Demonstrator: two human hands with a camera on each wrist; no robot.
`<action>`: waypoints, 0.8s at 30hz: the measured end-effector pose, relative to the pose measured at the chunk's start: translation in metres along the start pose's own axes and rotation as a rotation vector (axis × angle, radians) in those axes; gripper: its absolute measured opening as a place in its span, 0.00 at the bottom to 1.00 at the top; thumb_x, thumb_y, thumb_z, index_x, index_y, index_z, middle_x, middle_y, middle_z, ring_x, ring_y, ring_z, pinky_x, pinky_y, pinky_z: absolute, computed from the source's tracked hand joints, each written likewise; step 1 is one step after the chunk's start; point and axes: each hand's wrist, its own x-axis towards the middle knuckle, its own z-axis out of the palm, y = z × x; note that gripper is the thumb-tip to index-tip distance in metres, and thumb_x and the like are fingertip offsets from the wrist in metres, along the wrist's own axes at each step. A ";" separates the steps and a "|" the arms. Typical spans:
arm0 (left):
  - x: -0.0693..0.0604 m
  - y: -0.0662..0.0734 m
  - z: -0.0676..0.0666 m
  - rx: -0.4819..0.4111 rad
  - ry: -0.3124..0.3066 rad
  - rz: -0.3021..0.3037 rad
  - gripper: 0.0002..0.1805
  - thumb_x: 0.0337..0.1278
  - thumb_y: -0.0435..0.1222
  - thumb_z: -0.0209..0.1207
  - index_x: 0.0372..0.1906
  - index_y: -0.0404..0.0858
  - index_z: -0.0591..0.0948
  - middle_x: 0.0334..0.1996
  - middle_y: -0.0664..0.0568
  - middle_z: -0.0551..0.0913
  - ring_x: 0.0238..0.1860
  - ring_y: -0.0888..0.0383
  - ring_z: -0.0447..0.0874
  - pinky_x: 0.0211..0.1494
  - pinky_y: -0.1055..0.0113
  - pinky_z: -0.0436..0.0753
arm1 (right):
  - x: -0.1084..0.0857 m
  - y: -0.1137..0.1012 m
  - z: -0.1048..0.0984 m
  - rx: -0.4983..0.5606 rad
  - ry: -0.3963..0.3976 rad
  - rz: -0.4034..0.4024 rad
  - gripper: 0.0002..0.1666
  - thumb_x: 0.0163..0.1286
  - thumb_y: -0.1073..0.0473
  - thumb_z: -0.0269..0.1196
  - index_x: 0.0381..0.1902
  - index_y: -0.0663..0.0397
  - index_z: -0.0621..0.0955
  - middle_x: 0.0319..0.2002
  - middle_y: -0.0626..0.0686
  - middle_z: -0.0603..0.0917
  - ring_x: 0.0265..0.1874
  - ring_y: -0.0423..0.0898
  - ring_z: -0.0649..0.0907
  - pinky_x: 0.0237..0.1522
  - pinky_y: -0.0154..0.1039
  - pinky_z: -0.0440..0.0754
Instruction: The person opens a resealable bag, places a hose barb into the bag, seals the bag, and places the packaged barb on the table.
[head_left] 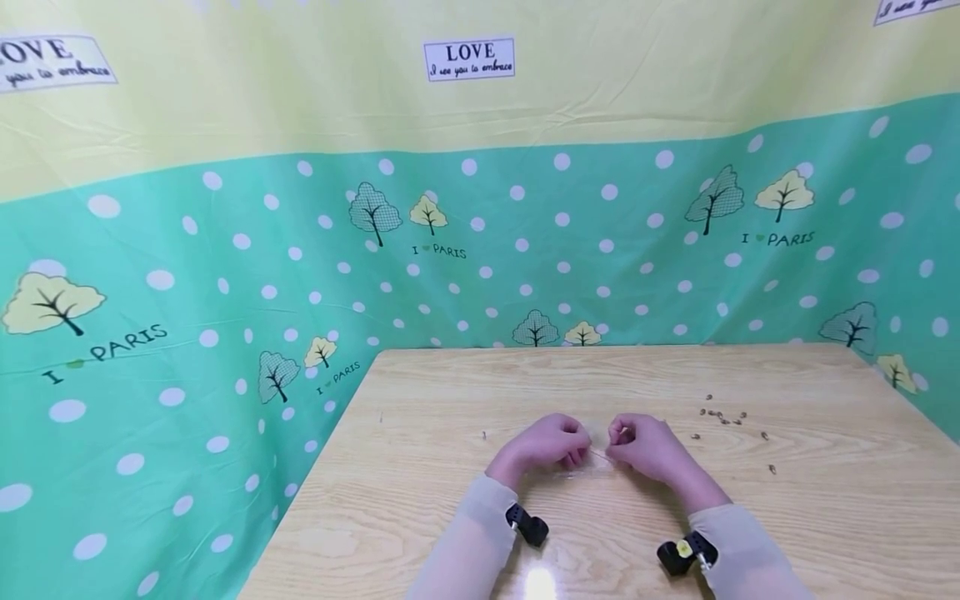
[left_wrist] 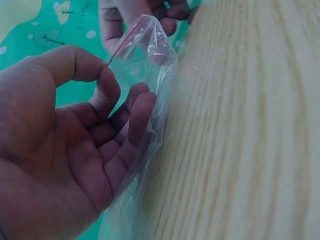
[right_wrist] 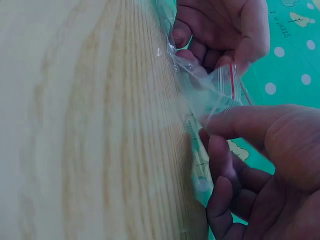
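Pinches clear bag (left_wrist: 162, 70) with left hand (head_left: 551, 442) and right hand (head_left: 649, 450); likely handles light, limp, slippery; grips best along red seal (right_wrist: 232, 80).

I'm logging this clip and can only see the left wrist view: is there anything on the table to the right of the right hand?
Observer: Yes, the head view shows small brown pieces scattered to the right of the right hand.
Operator: Anything left of the left hand?
Observer: A tiny item lies on the table there, too small to identify.
Operator: What's on the sleeves?
Observer: A black device sits at the cuff of each light sleeve.
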 end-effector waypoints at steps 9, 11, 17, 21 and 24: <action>-0.002 0.005 0.003 0.011 0.014 -0.013 0.10 0.68 0.36 0.58 0.33 0.36 0.85 0.25 0.52 0.84 0.25 0.60 0.79 0.28 0.70 0.77 | -0.002 -0.008 0.000 -0.014 -0.024 0.017 0.21 0.63 0.65 0.75 0.55 0.60 0.89 0.40 0.52 0.88 0.36 0.46 0.83 0.36 0.41 0.83; -0.003 0.006 0.003 0.017 0.014 -0.014 0.10 0.69 0.37 0.59 0.33 0.36 0.85 0.26 0.53 0.84 0.25 0.60 0.79 0.27 0.70 0.77 | -0.002 -0.007 0.000 -0.026 -0.039 0.019 0.23 0.62 0.66 0.75 0.57 0.62 0.88 0.38 0.51 0.88 0.36 0.46 0.82 0.37 0.41 0.82; -0.004 0.008 0.002 0.035 0.021 0.010 0.08 0.72 0.39 0.62 0.36 0.40 0.85 0.27 0.55 0.84 0.25 0.61 0.77 0.25 0.70 0.75 | -0.001 -0.004 -0.001 -0.021 -0.076 0.035 0.31 0.62 0.68 0.74 0.65 0.63 0.84 0.35 0.51 0.85 0.34 0.47 0.80 0.33 0.39 0.78; -0.004 0.011 0.000 0.137 0.103 0.063 0.07 0.66 0.39 0.72 0.42 0.43 0.86 0.35 0.56 0.85 0.33 0.61 0.80 0.35 0.70 0.80 | -0.003 -0.005 -0.004 0.003 -0.105 0.047 0.37 0.62 0.69 0.73 0.70 0.65 0.80 0.35 0.52 0.84 0.32 0.47 0.79 0.30 0.37 0.77; -0.005 0.016 0.000 0.282 0.165 0.095 0.20 0.58 0.37 0.78 0.55 0.42 0.86 0.52 0.53 0.86 0.52 0.58 0.84 0.58 0.66 0.83 | -0.005 -0.004 -0.008 0.037 -0.128 0.043 0.37 0.62 0.70 0.71 0.71 0.67 0.79 0.35 0.53 0.84 0.29 0.48 0.79 0.27 0.36 0.77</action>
